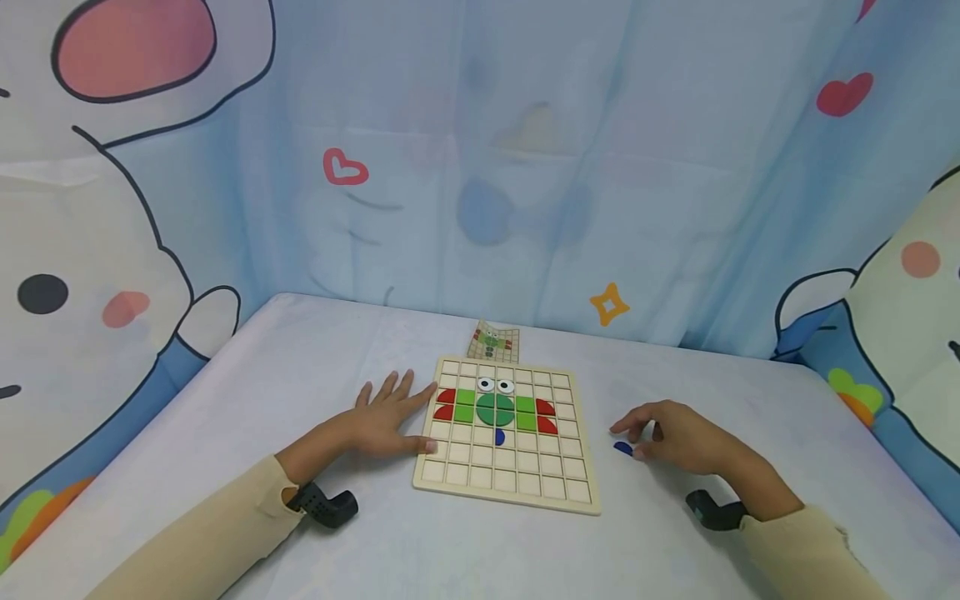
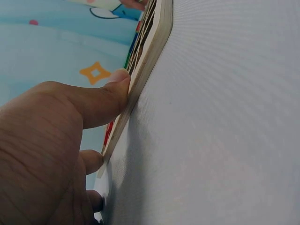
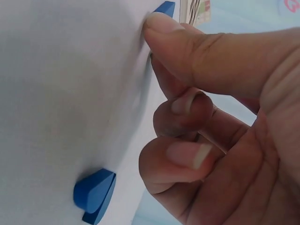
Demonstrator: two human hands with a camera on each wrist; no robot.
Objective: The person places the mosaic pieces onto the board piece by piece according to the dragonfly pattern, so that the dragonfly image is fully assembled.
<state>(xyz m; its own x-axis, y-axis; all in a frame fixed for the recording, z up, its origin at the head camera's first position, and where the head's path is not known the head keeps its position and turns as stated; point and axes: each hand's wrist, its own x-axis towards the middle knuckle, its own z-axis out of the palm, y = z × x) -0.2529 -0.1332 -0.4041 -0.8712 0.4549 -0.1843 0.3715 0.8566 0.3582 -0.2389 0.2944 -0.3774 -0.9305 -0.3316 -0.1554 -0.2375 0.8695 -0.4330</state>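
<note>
A wooden grid board (image 1: 457, 477) lies on the table. Coloured pieces on it form a figure: eye pieces (image 1: 496, 385), a green circle (image 1: 495, 409), green squares, red quarter circles, and one blue quarter-circle piece (image 1: 500, 437) below. My left hand (image 1: 380, 423) spreads its fingers beside the board, with thumb (image 2: 105, 105) and forefinger touching its left edge. Right of the board, my right hand (image 1: 678, 437) has its fingers curled and its thumb tip against another blue piece (image 1: 623, 448). In the right wrist view, that blue piece (image 3: 166, 8) is partly hidden by the thumb.
Two more blue pieces (image 3: 96, 194) lie together on the table near my right hand; the hand hides them in the head view. Behind the board stands a small pattern card (image 1: 492, 342). A printed curtain (image 1: 525, 167) hangs behind the table (image 1: 360, 533).
</note>
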